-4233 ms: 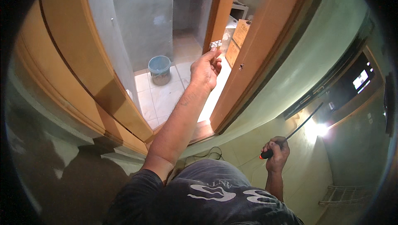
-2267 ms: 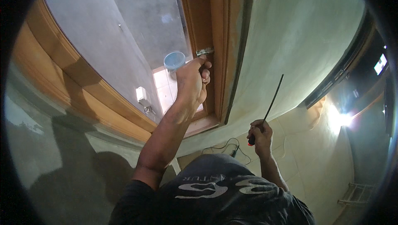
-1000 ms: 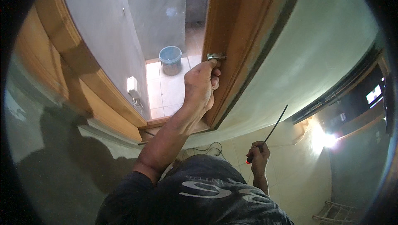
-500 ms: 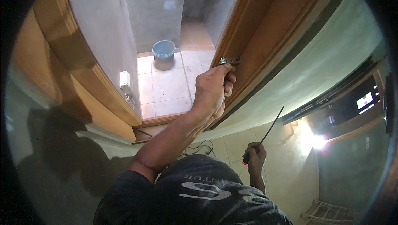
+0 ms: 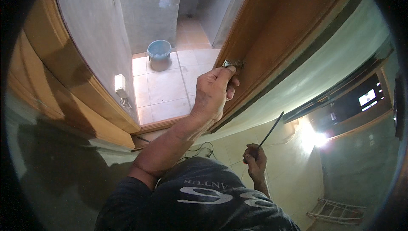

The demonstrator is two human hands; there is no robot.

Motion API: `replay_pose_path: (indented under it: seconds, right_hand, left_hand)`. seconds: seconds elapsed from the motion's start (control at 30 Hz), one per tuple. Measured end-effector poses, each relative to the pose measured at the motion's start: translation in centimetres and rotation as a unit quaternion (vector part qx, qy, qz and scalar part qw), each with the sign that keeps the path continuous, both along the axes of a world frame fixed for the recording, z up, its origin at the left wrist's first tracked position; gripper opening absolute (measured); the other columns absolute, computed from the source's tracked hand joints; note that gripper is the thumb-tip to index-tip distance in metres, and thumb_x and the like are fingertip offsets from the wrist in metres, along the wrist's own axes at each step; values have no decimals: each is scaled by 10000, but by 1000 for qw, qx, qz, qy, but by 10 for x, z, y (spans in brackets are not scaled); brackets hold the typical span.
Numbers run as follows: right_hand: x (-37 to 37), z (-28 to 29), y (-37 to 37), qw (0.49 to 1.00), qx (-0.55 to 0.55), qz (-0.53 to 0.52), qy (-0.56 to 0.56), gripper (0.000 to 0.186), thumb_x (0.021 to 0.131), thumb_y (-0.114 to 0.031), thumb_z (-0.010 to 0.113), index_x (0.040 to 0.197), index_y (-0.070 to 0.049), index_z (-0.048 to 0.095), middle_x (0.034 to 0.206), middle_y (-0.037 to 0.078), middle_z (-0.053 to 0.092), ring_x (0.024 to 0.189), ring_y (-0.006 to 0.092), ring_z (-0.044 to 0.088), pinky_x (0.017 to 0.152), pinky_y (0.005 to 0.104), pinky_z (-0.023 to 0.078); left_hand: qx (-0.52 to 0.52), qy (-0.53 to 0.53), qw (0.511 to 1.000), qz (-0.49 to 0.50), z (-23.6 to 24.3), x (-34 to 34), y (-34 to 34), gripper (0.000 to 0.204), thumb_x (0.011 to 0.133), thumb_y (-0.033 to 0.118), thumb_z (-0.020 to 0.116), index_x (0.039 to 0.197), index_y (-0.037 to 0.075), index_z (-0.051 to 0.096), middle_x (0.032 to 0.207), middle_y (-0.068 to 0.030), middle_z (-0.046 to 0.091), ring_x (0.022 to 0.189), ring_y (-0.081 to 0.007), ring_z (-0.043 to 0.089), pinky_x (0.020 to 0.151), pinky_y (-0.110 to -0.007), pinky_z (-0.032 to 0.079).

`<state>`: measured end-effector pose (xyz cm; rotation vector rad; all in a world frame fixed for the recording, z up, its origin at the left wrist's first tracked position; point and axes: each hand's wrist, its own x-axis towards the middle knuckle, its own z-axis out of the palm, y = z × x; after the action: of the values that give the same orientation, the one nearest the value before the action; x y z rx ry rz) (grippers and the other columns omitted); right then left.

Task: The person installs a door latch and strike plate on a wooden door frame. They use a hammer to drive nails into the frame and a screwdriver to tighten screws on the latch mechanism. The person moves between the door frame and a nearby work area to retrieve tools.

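My left hand (image 5: 216, 88) is raised to the wooden door frame (image 5: 272, 27), its thumb and fingers closed in a pinch on a small shiny metal plate (image 5: 233, 63) at the frame's inner face. The fingers and thumb cover the plate's lower part. Lower and to the right, away from the frame, my right hand (image 5: 256, 161) grips a screwdriver (image 5: 271, 129). Its long dark shaft slants up to the right, and most of the handle is hidden in the fist.
Beyond the doorway a blue-rimmed bucket (image 5: 160, 55) stands on white floor tiles. A white box with loose wires (image 5: 120, 84) is on the left wall. A dark cable (image 5: 199, 148) lies on the floor behind me. A bright lamp (image 5: 319, 139) shines at right, above a light rack (image 5: 335, 211).
The whole view has shifted slightly. My right hand has turned a little, so less of the screwdriver's handle shows. My left hand stays at the metal plate.
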<state>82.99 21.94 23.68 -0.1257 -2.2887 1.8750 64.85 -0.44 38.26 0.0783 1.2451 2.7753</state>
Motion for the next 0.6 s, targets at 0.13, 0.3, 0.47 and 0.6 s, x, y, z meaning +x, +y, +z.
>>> replay_pose_path:
  seconds: [0.13,0.3,0.47,0.6]
  right_hand:
    - [7,28,-13,988,138,71,13,382,934,36,585,1314,-5,587,925,70,639,783,114,603,691,274,506]
    - [24,51,-33,995,73,64,-7,396,928,25,671,1314,0,588,971,82,668,815,109,631,694,262,516]
    - [28,53,-42,997,29,74,-20,435,919,27,668,1344,5,574,972,83,668,806,114,633,685,259,521]
    - [28,60,-51,995,-1,98,-32,476,908,51,639,1372,14,541,1061,106,635,810,130,625,685,271,523]
  left_hand:
    - [-51,12,998,-18,-1,-20,-13,186,997,160,619,957,-8,686,770,-47,631,547,-86,481,485,-232,361]
    - [-81,40,996,-14,-5,-52,-20,220,1000,207,631,995,-4,692,777,-2,618,581,-30,462,508,-197,346]
    - [-141,100,985,14,-17,-81,-30,299,1018,289,642,1039,-1,709,822,-12,651,664,-34,518,589,-195,408]
    - [-257,152,949,105,-37,-94,-53,321,1018,295,650,1106,-7,715,931,-45,706,814,-89,630,756,-249,523]
